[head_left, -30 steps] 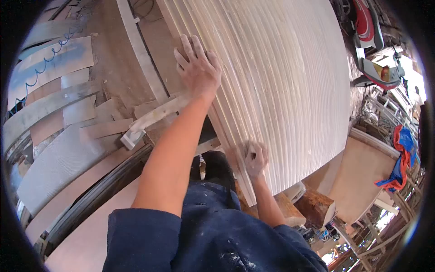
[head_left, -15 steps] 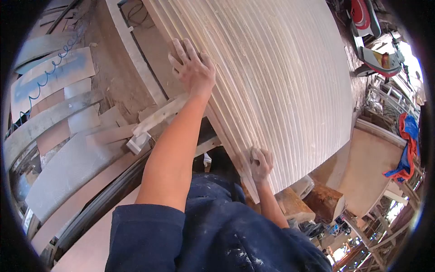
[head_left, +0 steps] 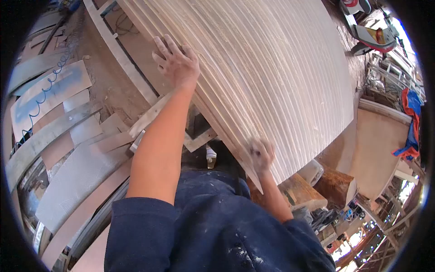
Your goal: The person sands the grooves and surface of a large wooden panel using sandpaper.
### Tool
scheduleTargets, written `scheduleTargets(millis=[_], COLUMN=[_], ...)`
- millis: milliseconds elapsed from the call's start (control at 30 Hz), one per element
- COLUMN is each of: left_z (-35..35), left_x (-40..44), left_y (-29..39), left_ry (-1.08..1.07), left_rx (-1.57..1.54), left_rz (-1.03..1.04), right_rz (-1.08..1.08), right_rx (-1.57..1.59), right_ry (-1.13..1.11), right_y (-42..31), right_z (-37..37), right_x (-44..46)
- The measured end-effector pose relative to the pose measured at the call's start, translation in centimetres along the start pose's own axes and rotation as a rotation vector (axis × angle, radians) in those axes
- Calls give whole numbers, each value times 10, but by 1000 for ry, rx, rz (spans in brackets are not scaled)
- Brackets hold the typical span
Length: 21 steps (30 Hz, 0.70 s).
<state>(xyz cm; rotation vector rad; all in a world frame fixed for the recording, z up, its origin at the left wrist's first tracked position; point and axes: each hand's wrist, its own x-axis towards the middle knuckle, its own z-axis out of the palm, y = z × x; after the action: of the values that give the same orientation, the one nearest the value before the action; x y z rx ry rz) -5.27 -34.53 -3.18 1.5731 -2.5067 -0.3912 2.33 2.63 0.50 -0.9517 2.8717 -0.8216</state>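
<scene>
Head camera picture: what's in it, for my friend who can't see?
A person's dusty left hand rests on the edge of a big, pale, striped panel; the right hand is curled on it, nearer the body. A dark blue shirt fills the bottom middle; a scooter shows at upper right.

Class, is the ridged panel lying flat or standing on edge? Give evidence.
Roughly flat: the ridged panel's broad face is up, with the left hand at its edge and right hand on top.

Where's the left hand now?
In the head view, the left hand is left of centre, at the left edge of the ridged surface, above the right hand.
</scene>
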Motion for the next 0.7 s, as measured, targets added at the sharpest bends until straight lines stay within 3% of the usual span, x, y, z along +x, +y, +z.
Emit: scheduleTargets(millis=[100, 267, 367, 400, 500, 600, 700], left_z=[-2, -7, 17, 0, -2, -8, -5], left_x=[2, -3, 6, 1, -1, -3, -4], left_y=[1, 3, -13, -4, 1, 5, 8], left_ry=[-7, -45, 23, -84, -74, -78, -70], left_rx=[-6, -33, 13, -47, -38, -15, 4], left_rz=[5, -2, 55, -13, -25, -24, -10], right_rz=[69, -100, -72, -51, 4, 16, -77], right_rx=[-29, 231, 202, 179, 88, 24, 169], right_ry=[-29, 100, 41, 30, 72, 9, 73], right_y=[14, -62, -67, -52, 15, 27, -20], right_z=[-10, 83, 71, 56, 11, -2, 48], right_x=[-30, 137, 133, 107, -20, -43, 52])
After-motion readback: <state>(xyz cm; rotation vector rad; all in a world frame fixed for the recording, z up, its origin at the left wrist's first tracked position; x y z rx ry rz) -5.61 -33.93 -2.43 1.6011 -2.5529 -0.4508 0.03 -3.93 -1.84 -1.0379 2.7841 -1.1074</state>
